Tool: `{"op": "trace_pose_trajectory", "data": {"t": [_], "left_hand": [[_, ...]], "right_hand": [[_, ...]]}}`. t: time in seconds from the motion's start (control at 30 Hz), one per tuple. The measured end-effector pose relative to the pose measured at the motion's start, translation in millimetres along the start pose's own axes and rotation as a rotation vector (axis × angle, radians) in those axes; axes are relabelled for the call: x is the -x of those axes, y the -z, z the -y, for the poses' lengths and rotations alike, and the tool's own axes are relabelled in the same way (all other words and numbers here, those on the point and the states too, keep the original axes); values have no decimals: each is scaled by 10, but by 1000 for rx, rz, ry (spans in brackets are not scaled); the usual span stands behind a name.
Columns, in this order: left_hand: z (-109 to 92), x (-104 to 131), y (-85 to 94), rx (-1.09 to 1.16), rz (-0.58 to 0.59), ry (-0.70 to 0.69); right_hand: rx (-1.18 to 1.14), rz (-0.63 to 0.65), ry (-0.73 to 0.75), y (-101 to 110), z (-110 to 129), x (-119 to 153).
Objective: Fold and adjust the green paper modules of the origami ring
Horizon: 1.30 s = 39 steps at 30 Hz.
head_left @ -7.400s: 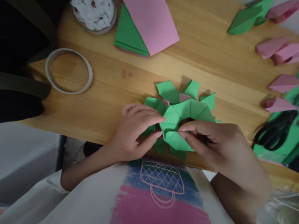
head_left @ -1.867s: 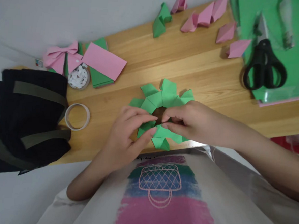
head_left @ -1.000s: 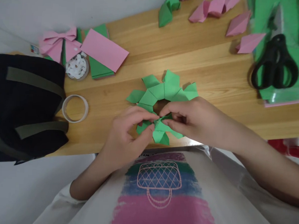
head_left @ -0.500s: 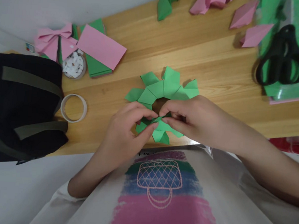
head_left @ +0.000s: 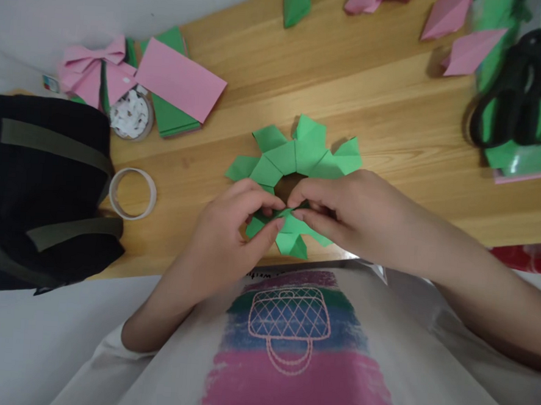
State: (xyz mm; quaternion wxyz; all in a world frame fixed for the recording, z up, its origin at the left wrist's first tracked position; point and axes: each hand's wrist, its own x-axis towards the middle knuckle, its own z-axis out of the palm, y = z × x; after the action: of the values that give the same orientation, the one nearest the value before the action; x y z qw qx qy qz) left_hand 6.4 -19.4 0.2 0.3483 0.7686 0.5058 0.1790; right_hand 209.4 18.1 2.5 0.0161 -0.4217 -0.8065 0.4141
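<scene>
A ring of folded green paper (head_left: 278,158), with pointed flaps around its outside, lies at the near edge of the wooden table. My left hand (head_left: 234,231) pinches the ring's near side between thumb and fingers. Just to its right, my right hand (head_left: 338,208) grips the same near side with thumb and forefinger. The fingertips of both hands almost meet at the inner rim. Parts of the ring's left and right sides are hidden beneath my hands.
At left are a black bag (head_left: 42,194), a tape roll (head_left: 132,194), a tub of white scraps (head_left: 131,116), a pink bow (head_left: 95,66) and stacked pink paper (head_left: 181,78). Black scissors (head_left: 519,95) lie at right, near folded pink pieces (head_left: 474,51). A folded green piece (head_left: 296,5) is at the back.
The view has shifted slightly, so the objects at the back sit a little higher in the picture. Both hands keep their pinch on the green paper ring with hardly any movement.
</scene>
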Motion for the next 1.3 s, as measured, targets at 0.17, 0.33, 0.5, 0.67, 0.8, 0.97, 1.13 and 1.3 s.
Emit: {"op": "trace_pose_trajectory", "data": {"t": [0.17, 0.33, 0.5, 0.67, 0.8, 0.97, 1.13, 1.3], "left_hand": [[0, -19, 54, -146, 61, -81], [-6, -25, 90, -222, 92, -133], [-16, -31, 109, -252, 73, -156], [-58, -62, 99, -289, 84, -152], [-83, -102, 95, -297, 111, -144], [-85, -132, 97, -354, 147, -166], [-64, -147, 90, -339, 166, -196], [-42, -153, 97, -295, 174, -180]], "right_hand": [[37, 50, -30, 20, 21, -7], [29, 68, -35, 47, 34, -5], [42, 102, -51, 56, 40, -1], [42, 89, -49, 52, 44, 1], [66, 89, -32, 46, 40, 0], [48, 87, -47, 38, 31, -12], [32, 76, -51, 37, 17, -1], [53, 74, -28, 39, 14, 14]]}}
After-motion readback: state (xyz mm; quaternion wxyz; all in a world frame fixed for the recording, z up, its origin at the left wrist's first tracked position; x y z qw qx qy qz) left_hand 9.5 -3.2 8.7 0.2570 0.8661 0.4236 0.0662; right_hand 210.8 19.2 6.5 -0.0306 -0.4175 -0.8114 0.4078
